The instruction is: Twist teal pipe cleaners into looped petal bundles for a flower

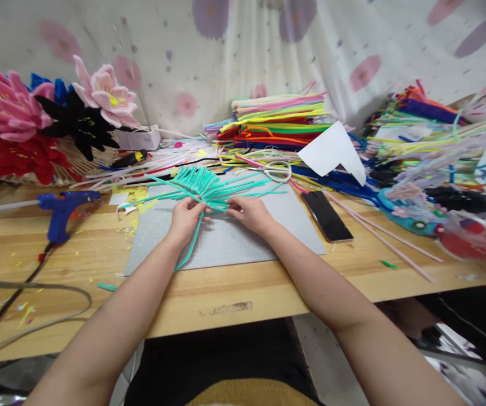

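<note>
Teal pipe cleaners [202,183] are gathered in a fanned, looped bunch above a grey mat [234,242]. My left hand [187,219] pinches the near side of the bunch with thumb and fingers, and one bent teal stem hangs down beside it to the mat's front edge. Just to the right, my right hand [249,214] has its fingers closed together at the stems on the other side. Scissors [277,171] with pale handles lie behind the mat.
A blue glue gun [62,211] with a cable lies at the left, below fabric flowers [9,107]. A phone [327,217] rests right of the mat. Piles of coloured pipe cleaners [279,121] line the back. A white paper piece [331,152] leans there.
</note>
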Tool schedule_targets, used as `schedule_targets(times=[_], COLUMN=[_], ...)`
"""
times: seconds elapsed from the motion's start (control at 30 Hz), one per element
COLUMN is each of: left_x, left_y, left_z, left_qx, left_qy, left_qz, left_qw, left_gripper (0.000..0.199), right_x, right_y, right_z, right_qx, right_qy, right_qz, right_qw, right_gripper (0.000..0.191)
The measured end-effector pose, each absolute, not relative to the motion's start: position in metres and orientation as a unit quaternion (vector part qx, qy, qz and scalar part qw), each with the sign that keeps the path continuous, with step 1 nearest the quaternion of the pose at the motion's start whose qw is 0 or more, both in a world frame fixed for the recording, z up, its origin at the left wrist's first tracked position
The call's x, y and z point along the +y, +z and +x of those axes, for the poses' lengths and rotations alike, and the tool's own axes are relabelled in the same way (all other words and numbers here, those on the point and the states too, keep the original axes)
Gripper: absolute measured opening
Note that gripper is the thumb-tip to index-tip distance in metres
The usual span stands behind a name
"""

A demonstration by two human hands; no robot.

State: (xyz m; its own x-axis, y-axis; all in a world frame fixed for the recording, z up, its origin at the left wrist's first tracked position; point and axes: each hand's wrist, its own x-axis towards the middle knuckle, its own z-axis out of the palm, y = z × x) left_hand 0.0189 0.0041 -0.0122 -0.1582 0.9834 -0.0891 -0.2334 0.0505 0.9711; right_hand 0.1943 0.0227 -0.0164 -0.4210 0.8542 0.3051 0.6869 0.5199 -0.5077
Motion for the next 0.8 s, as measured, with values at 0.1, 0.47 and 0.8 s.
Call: schedule_targets(times=[0.1, 0.47, 0.8], left_x=[0.005, 0.003, 0.002], left_y=[-0.013, -0.011, -0.01], left_z=[0.019, 0.019, 0.021], left_qx=[0.497, 0.497, 0.515], left_qy=[0.577, 0.574, 0.567], left_qz=[0.373, 0.369, 0.376], left_qw=[0.53, 0.535, 0.521], left_gripper=[0.027, 0.025, 0.022], right_x=[0.021, 0.017, 0.018], right_y=[-0.015, -0.006, -0.005], right_z=[0.192, 0.189, 0.188], right_qx=[-0.84, -0.855, -0.855], right_qy=[0.107, 0.065, 0.06], right_qz=[-0.479, -0.491, -0.498], right_qw=[0.23, 0.154, 0.133], right_gripper=[0.017, 0.02, 0.023])
